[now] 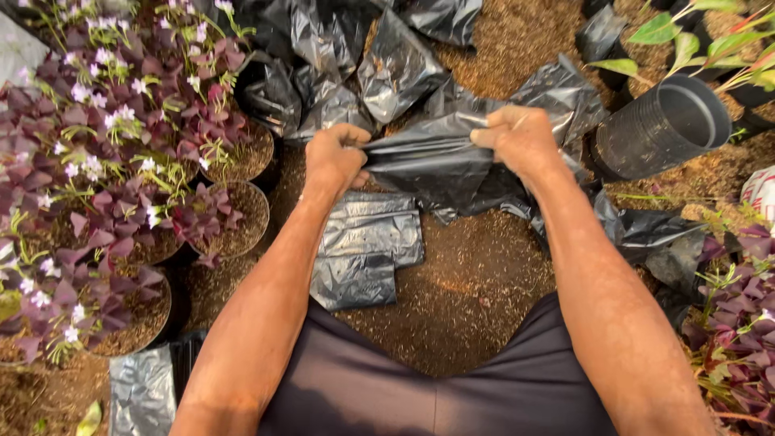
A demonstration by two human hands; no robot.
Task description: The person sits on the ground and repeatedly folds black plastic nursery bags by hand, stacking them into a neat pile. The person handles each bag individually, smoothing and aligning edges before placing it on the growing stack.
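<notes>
At the bottom of the frame sit the person's knees in dark shorts [404,396], with both bare forearms reaching up toward the middle. Just beyond the knees, left of centre, a small stack of flat folded black plastic bags [367,250] lies on the loose brown soil [468,282]. Another crumpled silvery-black bag [141,391] lies at the lower left corner.

Above the stack, the left hand [335,157] and the right hand [517,137] hold one black plastic bag [432,157] stretched between them at mid-frame. Each grip is clamped on the bag's upper edge, fingers curled tight over the plastic, the left at its left end and the right at its right end. The rest of the bag hangs down below the hands, above the soil.

The left side of the frame is filled with purple-leaved plants with small pale flowers [105,145], standing in round soil-filled pots [242,218]. At the lower right, more purple leaves [739,323] show. Right of the right hand, a black plastic pot [662,125] lies on its side, its open mouth turned to the upper right. Farther off, along the top centre, a heap of crumpled black bags [347,56] rests on the soil, and green leaves [686,36] reach in at the upper right corner.
</notes>
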